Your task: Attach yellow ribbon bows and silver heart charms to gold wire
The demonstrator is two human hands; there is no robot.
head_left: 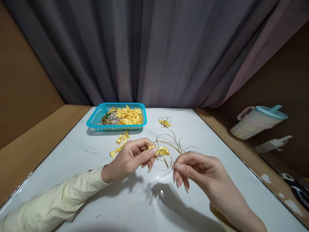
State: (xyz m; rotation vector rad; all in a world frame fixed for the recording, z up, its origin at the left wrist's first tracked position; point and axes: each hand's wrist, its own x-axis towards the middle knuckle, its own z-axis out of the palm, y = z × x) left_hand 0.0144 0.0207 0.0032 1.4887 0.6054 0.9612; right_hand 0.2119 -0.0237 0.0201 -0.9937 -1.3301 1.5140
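Note:
Between thumb and fingers, my left hand (131,156) pinches a yellow ribbon bow (164,151) with a small bell-like silver bead under its middle. A thin gold cord (158,169) loops round below the bow and runs toward my right hand (201,174). My right thumb and forefinger are pressed together on the cord at the loop's right side; the other fingers hang bent below. Behind the bow, several loose gold cords (177,146) lie curled on the table. More yellow bows (117,150) lie just beyond my left hand.
A blue plastic basket (116,129) at the back left holds yellow bows, silver beads and cords. A bow piece with looped cord (164,122) lies at the back of the white table (96,206). To the right are a lidded cup (258,122), a dropper bottle (272,145) and black-handled scissors (299,193).

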